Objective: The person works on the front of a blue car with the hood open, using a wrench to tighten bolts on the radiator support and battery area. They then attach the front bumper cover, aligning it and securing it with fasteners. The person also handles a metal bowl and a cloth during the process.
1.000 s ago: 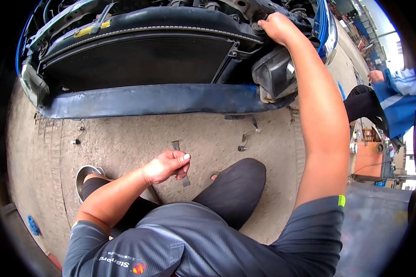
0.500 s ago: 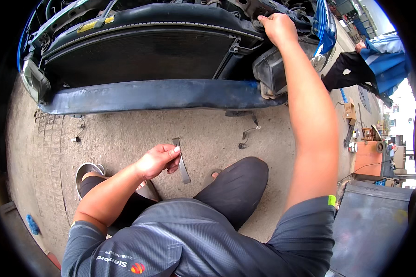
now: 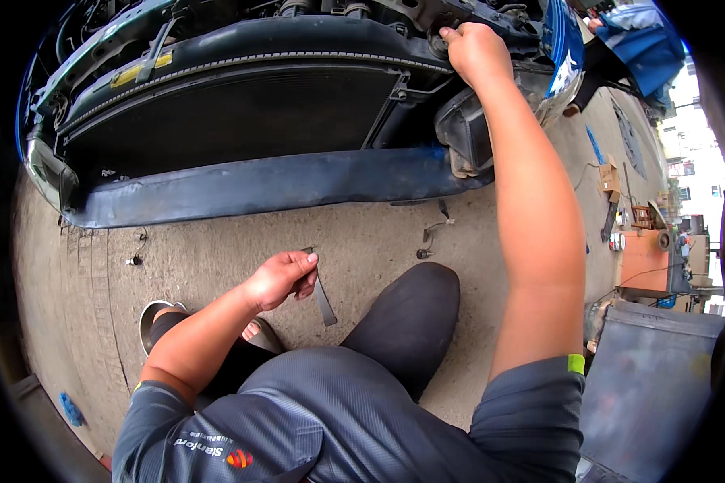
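Observation:
My left hand (image 3: 284, 280) pinches the upper end of a thin flat metal strip (image 3: 324, 302), which hangs down above the concrete floor. My right hand (image 3: 480, 53) reaches up to the car's open front, above the headlight (image 3: 464, 129). Its fingers are closed at a dark rounded part (image 3: 439, 42), and what they grip is mostly hidden by the hand. Left of that hand stretch the dark radiator (image 3: 242, 117) and the upper crossbar (image 3: 258, 42). Below them runs the long dark bumper beam (image 3: 274, 189).
Loose wiring connectors (image 3: 425, 251) hang below the beam near my knee (image 3: 415, 314). To the right are a cardboard box (image 3: 610, 179), an orange cabinet (image 3: 643, 259) and a grey panel (image 3: 648, 386). A person in a blue jacket (image 3: 648, 52) is beyond the car's right corner.
My view has tilted and shifted slightly, so the car's left side sits lower. Both hands keep their holds. The person at the right appears higher and further left in view.

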